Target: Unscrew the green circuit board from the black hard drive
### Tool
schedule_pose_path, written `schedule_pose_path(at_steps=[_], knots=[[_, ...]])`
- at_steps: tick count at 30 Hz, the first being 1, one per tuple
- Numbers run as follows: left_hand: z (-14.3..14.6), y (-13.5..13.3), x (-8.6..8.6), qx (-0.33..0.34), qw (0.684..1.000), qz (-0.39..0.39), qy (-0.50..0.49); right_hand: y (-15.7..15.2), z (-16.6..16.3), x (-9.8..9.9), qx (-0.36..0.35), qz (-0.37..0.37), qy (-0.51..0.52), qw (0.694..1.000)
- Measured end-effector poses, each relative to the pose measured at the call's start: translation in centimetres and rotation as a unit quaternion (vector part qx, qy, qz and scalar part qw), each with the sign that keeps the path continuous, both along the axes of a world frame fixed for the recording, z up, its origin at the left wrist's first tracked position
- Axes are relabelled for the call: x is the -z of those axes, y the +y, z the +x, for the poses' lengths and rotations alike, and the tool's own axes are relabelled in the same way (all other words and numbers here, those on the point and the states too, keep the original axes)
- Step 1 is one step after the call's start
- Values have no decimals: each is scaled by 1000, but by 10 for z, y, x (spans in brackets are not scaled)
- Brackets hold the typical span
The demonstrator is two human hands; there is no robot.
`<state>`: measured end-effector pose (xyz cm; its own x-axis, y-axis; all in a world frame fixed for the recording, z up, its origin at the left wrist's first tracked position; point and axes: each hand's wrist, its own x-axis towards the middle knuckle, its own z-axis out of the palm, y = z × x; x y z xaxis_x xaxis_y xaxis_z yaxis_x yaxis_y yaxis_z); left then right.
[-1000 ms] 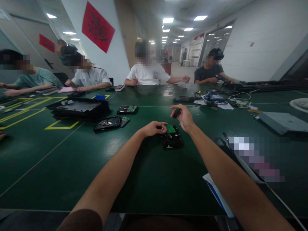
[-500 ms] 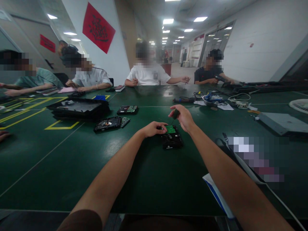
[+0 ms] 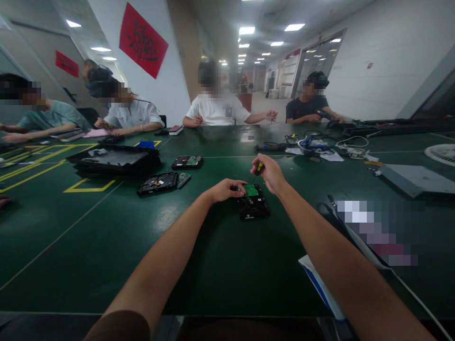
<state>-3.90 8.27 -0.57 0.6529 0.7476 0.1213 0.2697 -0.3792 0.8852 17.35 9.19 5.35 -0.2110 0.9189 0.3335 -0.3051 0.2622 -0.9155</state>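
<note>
A black hard drive [image 3: 253,206] lies on the green table [image 3: 106,237] straight ahead, with a small green circuit board [image 3: 251,190] on its far end. My left hand [image 3: 226,190] rests at the drive's left far corner, fingers curled against the board's edge. My right hand [image 3: 270,173] hovers just above and right of the board, closed round a small screwdriver [image 3: 259,168] with a dark and yellow handle, its tip pointing down toward the board.
Two more opened drives [image 3: 159,182] [image 3: 187,162] and a black tray [image 3: 115,160] lie to the left. Cables and tools [image 3: 313,146] sit far right, a grey panel [image 3: 414,179] beyond. Papers [image 3: 322,284] lie near my right arm. Several people sit around the table.
My right hand has lowered the screwdriver slightly toward the circuit board and turned it more upright. My left hand has stayed at the drive's corner.
</note>
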Motion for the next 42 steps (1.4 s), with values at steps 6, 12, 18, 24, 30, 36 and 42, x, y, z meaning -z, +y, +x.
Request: schedule_pose_path(at_steps=[6, 12, 18, 24, 30, 36, 42], knots=[[1, -1, -1, -5, 1000, -8, 0, -1, 1, -1, -3, -20, 13, 1000], [0, -1, -2, -3, 1000, 1, 4, 2, 0, 2, 21, -20, 12, 1000], [1, 0, -1, -9, 1000, -2, 6, 0, 0, 2, 12, -13, 8, 1000], [1, 0, -1, -10, 1000, -1, 1, -1, 0, 0, 55, 21, -19, 998], [1, 0, -1, -7, 1000, -2, 5, 0, 1, 2, 7, 12, -3, 1000], [1, -2, -2, -4, 1000, -2, -2, 0, 2, 1, -6, -5, 9, 1000], [0, 0, -1, -7, 1000, 7, 12, 2, 0, 3, 28, -14, -1, 1000]])
